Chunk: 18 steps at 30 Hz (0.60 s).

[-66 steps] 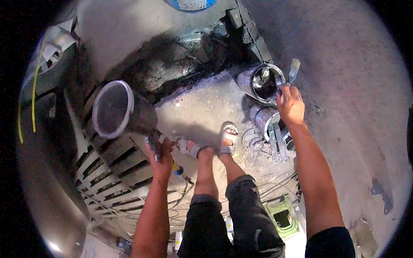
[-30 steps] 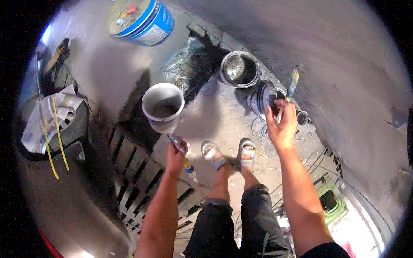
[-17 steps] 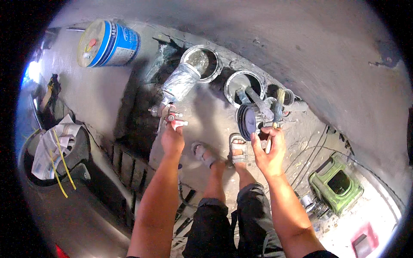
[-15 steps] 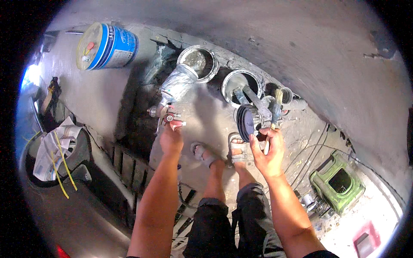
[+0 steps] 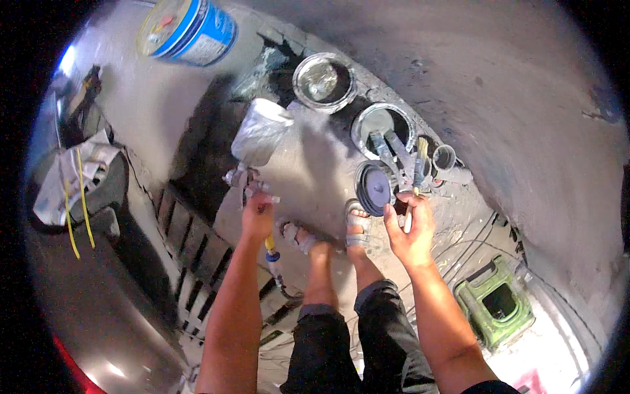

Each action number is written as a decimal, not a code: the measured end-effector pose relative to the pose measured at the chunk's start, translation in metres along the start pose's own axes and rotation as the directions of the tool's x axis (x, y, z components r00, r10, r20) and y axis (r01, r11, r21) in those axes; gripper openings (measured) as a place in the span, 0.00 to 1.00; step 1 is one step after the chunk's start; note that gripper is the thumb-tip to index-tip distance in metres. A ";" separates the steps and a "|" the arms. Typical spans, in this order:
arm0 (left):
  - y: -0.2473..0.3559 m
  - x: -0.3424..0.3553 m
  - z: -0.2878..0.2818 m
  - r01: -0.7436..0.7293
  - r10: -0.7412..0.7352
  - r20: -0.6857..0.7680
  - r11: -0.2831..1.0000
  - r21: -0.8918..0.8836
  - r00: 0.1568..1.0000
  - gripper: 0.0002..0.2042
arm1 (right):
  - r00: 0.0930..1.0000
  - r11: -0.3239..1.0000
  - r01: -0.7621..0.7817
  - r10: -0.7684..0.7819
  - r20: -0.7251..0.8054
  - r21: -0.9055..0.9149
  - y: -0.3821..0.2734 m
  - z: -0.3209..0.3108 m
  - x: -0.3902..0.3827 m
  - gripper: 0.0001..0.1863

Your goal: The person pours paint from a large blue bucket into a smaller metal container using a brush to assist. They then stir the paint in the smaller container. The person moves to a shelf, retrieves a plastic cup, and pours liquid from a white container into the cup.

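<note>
My left hand [image 5: 257,215] is closed around a spray gun [image 5: 243,178], whose cup [image 5: 257,134], cloudy and paint-smeared with a white rim, stands beyond the hand. A yellow and blue hose fitting [image 5: 272,254] hangs below that hand. My right hand [image 5: 412,231] pinches a round dark lid [image 5: 377,189] at its edge and also holds a paintbrush [image 5: 419,164], bristles pointing away from me. Just beyond the lid stands an open bucket [image 5: 405,113] holding grey material and stirring sticks. Whether the cup holds liquid, I cannot tell.
Another open paint-crusted bucket [image 5: 350,98] stands behind. A blue and white pail [image 5: 213,39] is at far left, a green stool [image 5: 489,308] at right. Small cups [image 5: 444,157] sit by the wall. A dark car bumper [image 5: 98,289] with masking paper fills the left; a floor grate [image 5: 200,262] runs nearby.
The spray gun and its cup have tilted and shifted left, away from the buckets; the hose fitting now shows. My right hand keeps the lid and paintbrush, the lid turned more face-on. The view has shifted.
</note>
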<state>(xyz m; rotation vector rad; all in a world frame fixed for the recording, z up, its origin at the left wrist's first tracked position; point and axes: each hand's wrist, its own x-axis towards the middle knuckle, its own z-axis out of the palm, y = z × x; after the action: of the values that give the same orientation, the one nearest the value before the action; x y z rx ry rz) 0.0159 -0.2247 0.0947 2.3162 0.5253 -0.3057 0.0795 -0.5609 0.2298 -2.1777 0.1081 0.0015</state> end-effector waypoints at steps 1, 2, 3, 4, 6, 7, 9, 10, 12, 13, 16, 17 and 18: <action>-0.014 -0.015 -0.003 0.174 -0.166 0.064 0.973 -0.151 0.984 0.08 | 0.997 0.998 0.056 -0.053 0.051 -0.042 0.003 0.007 -0.003 0.15; -0.028 -0.029 -0.003 0.343 -0.311 0.154 0.894 -0.288 0.938 0.09 | 0.989 0.990 0.113 -0.104 0.102 -0.085 0.009 0.015 -0.007 0.15; -0.044 -0.042 -0.004 0.499 -0.428 0.259 0.768 -0.402 0.866 0.10 | 0.982 0.986 0.123 -0.106 0.154 -0.110 0.011 0.026 -0.012 0.15; -0.062 -0.055 -0.008 0.581 -0.458 0.359 0.679 -0.449 0.813 0.11 | 0.973 0.982 0.135 -0.105 0.207 -0.134 0.011 0.040 -0.018 0.16; -0.096 -0.083 -0.004 0.660 -0.515 0.415 0.542 -0.521 0.750 0.11 | 0.950 0.973 0.175 -0.126 0.285 -0.152 0.032 0.078 -0.034 0.14; -0.112 -0.096 0.003 0.691 -0.534 0.447 0.466 -0.552 0.717 0.12 | 0.933 0.952 0.160 -0.060 0.356 -0.259 0.045 0.098 -0.045 0.13; -0.149 -0.121 0.026 0.726 -0.613 0.419 0.419 -0.546 0.670 0.13 | 0.874 0.961 0.204 -0.093 0.478 -0.185 0.077 0.145 -0.056 0.11; -0.161 -0.128 0.036 0.749 -0.628 0.431 0.420 -0.513 0.648 0.14 | 0.859 0.953 0.244 -0.127 0.496 -0.179 0.099 0.166 -0.061 0.12; -0.178 -0.130 0.058 0.796 -0.668 0.461 0.361 -0.486 0.584 0.13 | 0.807 0.947 0.275 -0.134 0.576 -0.164 0.140 0.199 -0.064 0.13; -0.197 -0.132 0.076 0.779 -0.659 0.452 0.360 -0.513 0.602 0.11 | 0.785 0.930 0.329 -0.174 0.594 -0.162 0.159 0.213 -0.062 0.15; -0.259 -0.145 0.112 0.665 -0.608 0.357 0.407 -0.626 0.709 0.09 | 0.720 0.871 0.455 -0.235 0.652 -0.188 0.188 0.254 -0.054 0.15; -0.272 -0.148 0.120 0.592 -0.564 0.306 0.437 -0.677 0.767 0.10 | 0.704 0.831 0.515 -0.269 0.657 -0.212 0.188 0.262 -0.052 0.15; -0.270 -0.142 0.129 0.646 -0.607 0.341 0.398 -0.651 0.718 0.11 | 0.708 0.824 0.524 -0.279 0.649 -0.217 0.192 0.262 -0.049 0.15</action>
<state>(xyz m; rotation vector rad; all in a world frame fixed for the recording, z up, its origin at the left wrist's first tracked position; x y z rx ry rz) -0.2410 -0.1799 -0.1089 1.2090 1.2545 -0.4048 0.0264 -0.4517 -0.0756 -2.4418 -0.8166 0.4935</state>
